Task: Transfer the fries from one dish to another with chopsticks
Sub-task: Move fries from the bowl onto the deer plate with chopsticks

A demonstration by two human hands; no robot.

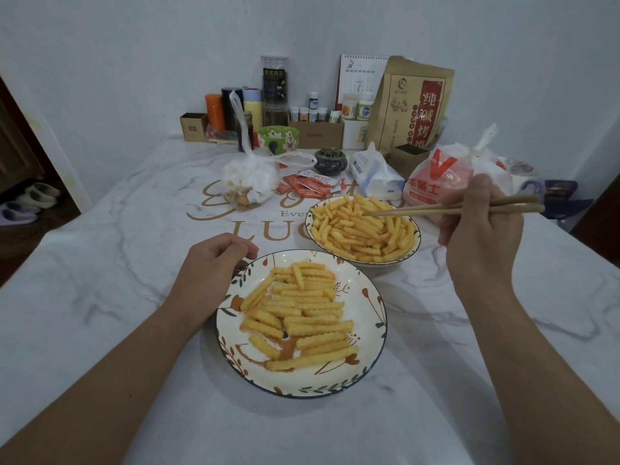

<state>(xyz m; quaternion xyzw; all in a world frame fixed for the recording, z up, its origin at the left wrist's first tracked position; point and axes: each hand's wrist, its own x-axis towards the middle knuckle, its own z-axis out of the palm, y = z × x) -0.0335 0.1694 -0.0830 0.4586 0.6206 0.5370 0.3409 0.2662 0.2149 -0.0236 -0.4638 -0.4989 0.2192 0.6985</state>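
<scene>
A flowered plate (365, 374) near me holds crinkle-cut fries (302, 317) laid in rows. Behind it to the right, a bowl (414, 245) is heaped with more fries (362, 229). My right hand (483, 229) holds a pair of wooden chopsticks (436, 209) level over the bowl. Their tips sit among the fries at the bowl's far side, and I cannot tell whether they pinch one. My left hand (214, 266) rests at the plate's left rim, fingers curled at its edge.
Ketchup packets (308, 186), a tied plastic bag of food (248, 182), a tissue pack (375, 176) and an orange-and-white takeaway bag (443, 179) lie just behind the bowl. Jars, bottles, boxes and a brown paper bag (412, 102) crowd the back by the wall.
</scene>
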